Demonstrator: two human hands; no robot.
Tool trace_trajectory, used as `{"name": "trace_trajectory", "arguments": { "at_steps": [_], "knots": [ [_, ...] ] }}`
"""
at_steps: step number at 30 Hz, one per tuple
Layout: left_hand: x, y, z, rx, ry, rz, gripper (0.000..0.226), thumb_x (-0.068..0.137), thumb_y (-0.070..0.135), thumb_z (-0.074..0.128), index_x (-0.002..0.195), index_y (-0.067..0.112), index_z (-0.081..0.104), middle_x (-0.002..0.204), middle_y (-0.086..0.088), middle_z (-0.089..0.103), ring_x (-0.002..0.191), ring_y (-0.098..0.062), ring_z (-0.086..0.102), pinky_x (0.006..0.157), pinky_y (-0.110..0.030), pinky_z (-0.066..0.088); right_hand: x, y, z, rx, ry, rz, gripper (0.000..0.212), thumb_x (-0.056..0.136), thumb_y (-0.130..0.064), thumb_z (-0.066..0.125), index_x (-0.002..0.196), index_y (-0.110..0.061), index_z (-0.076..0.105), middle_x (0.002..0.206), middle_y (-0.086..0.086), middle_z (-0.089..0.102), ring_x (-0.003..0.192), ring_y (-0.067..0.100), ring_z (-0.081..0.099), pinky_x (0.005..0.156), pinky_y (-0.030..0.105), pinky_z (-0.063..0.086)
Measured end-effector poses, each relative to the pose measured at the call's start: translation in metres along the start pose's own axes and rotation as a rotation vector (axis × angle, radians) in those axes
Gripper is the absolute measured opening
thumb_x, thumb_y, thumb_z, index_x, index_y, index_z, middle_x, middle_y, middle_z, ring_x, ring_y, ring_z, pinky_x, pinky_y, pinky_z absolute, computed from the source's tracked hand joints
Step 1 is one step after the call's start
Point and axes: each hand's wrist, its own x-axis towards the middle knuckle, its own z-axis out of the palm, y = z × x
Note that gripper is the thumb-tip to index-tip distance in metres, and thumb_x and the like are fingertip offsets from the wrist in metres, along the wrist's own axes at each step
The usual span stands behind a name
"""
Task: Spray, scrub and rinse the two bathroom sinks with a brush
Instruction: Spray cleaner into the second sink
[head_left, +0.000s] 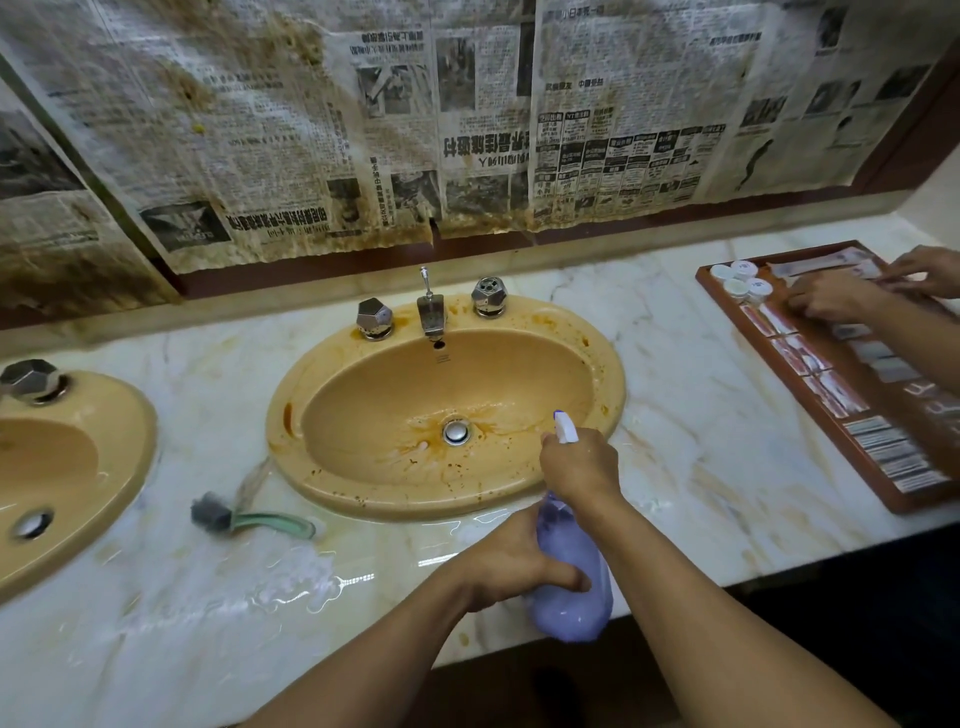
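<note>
A tan oval sink (363, 478) with brown stains sits in the middle of the marble counter, its chrome drain (456, 432) shut. A second tan sink (104, 467) shows at the left edge. I hold a purple spray bottle (571, 597) over the near rim of the middle sink. My right hand (579, 467) grips its neck and trigger, with the white nozzle (565, 428) pointing into the basin. My left hand (514, 564) wraps around the bottle's body. A brush with a green handle (249, 517) lies on the wet counter between the sinks.
Chrome tap (431, 312) and two faceted knobs stand behind the middle sink. A brown tray (810, 384) of small packets and cups lies at the right, with another person's hands (857, 291) over it. Stained newspaper covers the wall. Water pools on the counter (260, 597).
</note>
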Motion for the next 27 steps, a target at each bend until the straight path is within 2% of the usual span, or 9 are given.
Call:
{"name": "trace_trajectory", "arguments": {
  "at_steps": [3, 7, 9, 13, 17, 19, 21, 24, 27],
  "knots": [
    [0.004, -0.005, 0.002, 0.024, -0.024, -0.011, 0.077, 0.063, 0.031, 0.089, 0.132, 0.028, 0.055, 0.127, 0.006, 0.068, 0.119, -0.013, 0.065, 0.105, -0.044, 0.054, 0.001, 0.010, -0.001, -0.045, -0.038, -0.006, 0.036, 0.101, -0.036, 0.053, 0.130, -0.017, 0.062, 0.094, 0.009, 0.068, 0.095, 0.031, 0.060, 0.074, 0.033, 0.044],
    [0.006, -0.005, -0.003, 0.063, -0.028, 0.010, 0.087, 0.059, 0.037, 0.090, 0.136, 0.033, 0.050, 0.130, 0.007, 0.064, 0.122, -0.012, 0.062, 0.105, -0.045, 0.053, 0.000, 0.011, -0.004, 0.057, -0.058, 0.016, 0.026, 0.098, -0.039, 0.058, 0.099, -0.013, 0.060, 0.073, -0.002, 0.049, 0.079, 0.026, 0.050, 0.073, 0.036, 0.041],
    [0.007, -0.003, -0.004, 0.095, -0.046, 0.023, 0.085, 0.058, 0.038, 0.089, 0.133, 0.033, 0.050, 0.128, 0.006, 0.064, 0.120, -0.012, 0.062, 0.103, -0.044, 0.055, -0.003, 0.011, -0.006, 0.066, 0.030, 0.031, 0.019, 0.097, -0.028, 0.053, 0.097, -0.013, 0.065, 0.074, 0.003, 0.058, 0.080, 0.030, 0.056, 0.074, 0.037, 0.046],
    [0.004, 0.001, -0.001, 0.113, -0.082, 0.031, 0.074, 0.062, 0.034, 0.090, 0.128, 0.031, 0.056, 0.122, 0.008, 0.068, 0.115, -0.011, 0.065, 0.102, -0.042, 0.055, -0.007, 0.020, -0.007, 0.133, 0.119, 0.069, 0.038, 0.096, -0.025, 0.048, 0.126, -0.012, 0.066, 0.090, 0.015, 0.072, 0.091, 0.037, 0.067, 0.089, 0.046, 0.055],
    [0.001, -0.006, -0.003, 0.032, -0.035, 0.018, 0.071, 0.063, 0.034, 0.096, 0.126, 0.027, 0.063, 0.118, 0.006, 0.073, 0.110, -0.012, 0.069, 0.101, -0.043, 0.056, -0.009, 0.019, -0.012, 0.132, 0.027, -0.006, 0.045, 0.101, -0.036, 0.051, 0.144, -0.022, 0.053, 0.117, 0.013, 0.066, 0.105, 0.028, 0.061, 0.090, 0.037, 0.047],
    [-0.001, -0.008, -0.003, 0.029, 0.000, 0.021, 0.072, 0.061, 0.039, 0.095, 0.125, 0.026, 0.065, 0.119, 0.005, 0.073, 0.111, -0.014, 0.069, 0.102, -0.045, 0.055, -0.007, 0.018, -0.012, 0.173, -0.001, -0.023, 0.046, 0.102, -0.036, 0.051, 0.147, -0.030, 0.049, 0.109, 0.013, 0.067, 0.104, 0.028, 0.061, 0.092, 0.040, 0.046],
    [-0.003, -0.006, -0.005, 0.057, 0.048, 0.049, 0.069, 0.064, 0.038, 0.091, 0.127, 0.029, 0.063, 0.122, 0.008, 0.070, 0.114, -0.011, 0.066, 0.104, -0.043, 0.053, -0.007, 0.018, -0.011, 0.230, 0.021, 0.000, 0.036, 0.098, -0.040, 0.054, 0.134, -0.036, 0.055, 0.091, 0.010, 0.066, 0.095, 0.029, 0.062, 0.092, 0.042, 0.049],
    [-0.008, 0.000, -0.009, 0.085, 0.047, 0.087, 0.067, 0.070, 0.031, 0.089, 0.130, 0.033, 0.059, 0.127, 0.013, 0.065, 0.117, -0.006, 0.061, 0.106, -0.036, 0.051, -0.007, 0.018, -0.009, 0.272, 0.038, -0.012, 0.020, 0.090, -0.046, 0.056, 0.108, -0.038, 0.057, 0.082, 0.005, 0.063, 0.089, 0.028, 0.062, 0.089, 0.044, 0.049],
    [-0.011, 0.001, -0.008, 0.100, -0.003, 0.062, 0.062, 0.072, 0.027, 0.089, 0.127, 0.033, 0.059, 0.123, 0.012, 0.068, 0.112, -0.005, 0.064, 0.103, -0.034, 0.053, -0.013, 0.018, -0.009, 0.194, 0.025, 0.007, 0.043, 0.098, -0.036, 0.052, 0.141, -0.035, 0.054, 0.094, 0.007, 0.071, 0.100, 0.031, 0.064, 0.093, 0.042, 0.050]
  ]
}}
